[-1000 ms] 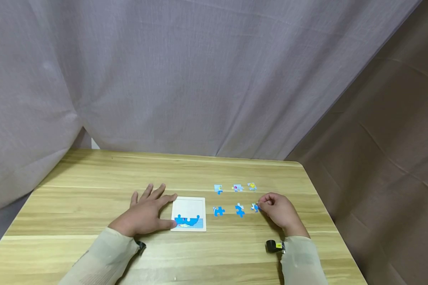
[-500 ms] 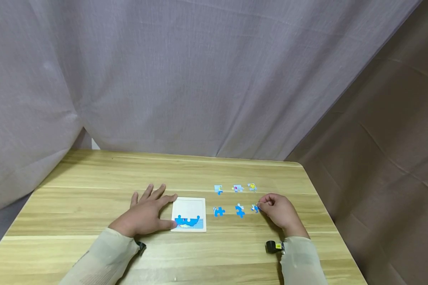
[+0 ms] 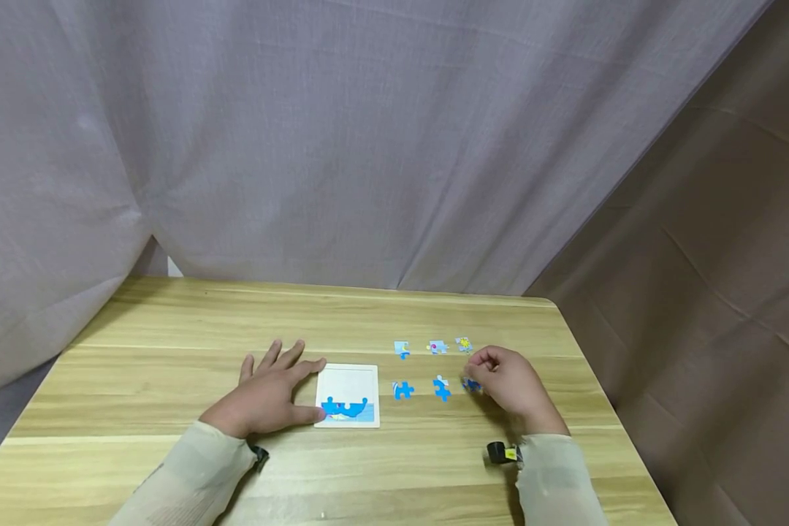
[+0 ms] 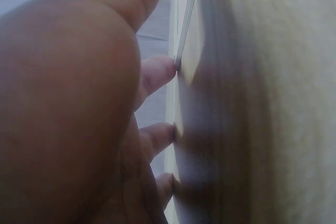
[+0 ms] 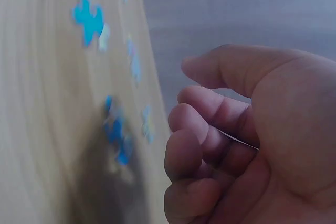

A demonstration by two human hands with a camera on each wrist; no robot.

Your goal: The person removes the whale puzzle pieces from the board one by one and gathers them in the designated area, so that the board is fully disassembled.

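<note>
My left hand [image 3: 269, 394] lies spread on the table, its thumb and index finger touching the left side of a white puzzle tray [image 3: 346, 369]. Joined blue puzzle pieces [image 3: 345, 409] fill the tray's lower part. In the left wrist view the other fingers [image 4: 157, 137] meet the tabletop. Loosely curled, my right hand [image 3: 513, 383] hovers over the right-hand blue puzzle piece [image 3: 472, 384]. That same piece [image 5: 116, 132] lies on the table in the right wrist view, apart from the fingers, and nothing shows between thumb and fingertips.
Two more blue pieces [image 3: 403, 390] lie in the near row between tray and right hand. Behind them is a row with a moon piece [image 3: 402, 349], a pale piece [image 3: 437, 347] and a yellow sun piece [image 3: 463, 343]. Grey curtain [image 3: 342, 146] hangs beyond the table's far edge.
My right hand has left the blue puzzle piece at its fingertips and shifted slightly up and left over it. The left hand and tray have stayed put.
</note>
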